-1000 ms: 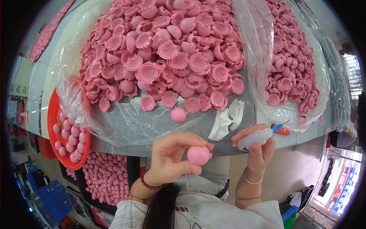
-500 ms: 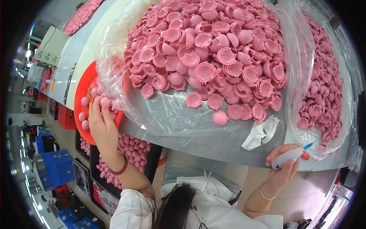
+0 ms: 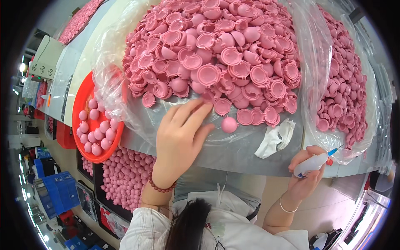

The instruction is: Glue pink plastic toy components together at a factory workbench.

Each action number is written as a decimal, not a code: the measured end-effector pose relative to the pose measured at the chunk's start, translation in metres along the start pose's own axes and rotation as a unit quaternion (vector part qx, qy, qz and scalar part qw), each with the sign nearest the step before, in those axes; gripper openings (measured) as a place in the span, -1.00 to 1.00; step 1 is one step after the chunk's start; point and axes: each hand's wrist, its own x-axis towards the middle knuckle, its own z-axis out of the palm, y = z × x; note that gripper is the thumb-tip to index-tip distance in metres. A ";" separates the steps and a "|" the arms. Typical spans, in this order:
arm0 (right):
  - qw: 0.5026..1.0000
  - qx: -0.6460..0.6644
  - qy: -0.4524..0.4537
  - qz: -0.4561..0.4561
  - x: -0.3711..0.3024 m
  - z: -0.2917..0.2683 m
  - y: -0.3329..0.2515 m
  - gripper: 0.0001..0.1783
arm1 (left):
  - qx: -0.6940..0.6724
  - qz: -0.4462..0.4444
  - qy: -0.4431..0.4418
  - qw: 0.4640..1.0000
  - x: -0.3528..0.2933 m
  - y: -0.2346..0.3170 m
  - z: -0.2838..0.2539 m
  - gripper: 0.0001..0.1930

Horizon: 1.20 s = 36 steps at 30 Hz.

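Note:
My left hand reaches over the table to the near edge of a big heap of pink plastic half-shells. Its fingertips touch or cover one half-shell there, and the thumb stands apart from the fingers. Close to the thumb lies a closed pink ball, with a loose half-shell just behind it. My right hand is wrapped round a small white squeeze bottle with a blue needle tip, which points up and to the right over the table's front edge.
A red basin at the left holds several pink balls. Black trays of pink balls sit below the table edge. Clear plastic sheeting borders the heap, and a second shell heap lies at right. Crumpled white tissue lies in front.
My left hand has left the red basin and moved right to the front of the shell heap. The right hand still holds the bottle. The whole view has shifted slightly.

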 end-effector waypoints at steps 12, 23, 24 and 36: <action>0.988 0.122 -0.074 0.064 -0.009 0.038 -0.015 -0.52 | -0.544 -0.122 -0.144 0.817 -0.029 0.046 0.019 -0.88; 0.976 0.177 -0.009 0.123 0.000 0.028 -0.018 -0.45 | -0.755 -0.226 -0.166 0.592 -0.033 0.049 0.031 -0.78; 0.985 0.143 -0.017 0.091 0.001 0.025 -0.017 -0.44 | -0.739 -0.242 -0.157 0.608 -0.032 0.050 0.031 -0.74; 0.982 -0.061 -0.078 -0.162 0.001 0.029 -0.023 -0.39 | -0.752 -0.182 -0.172 0.609 -0.035 0.042 0.033 -0.57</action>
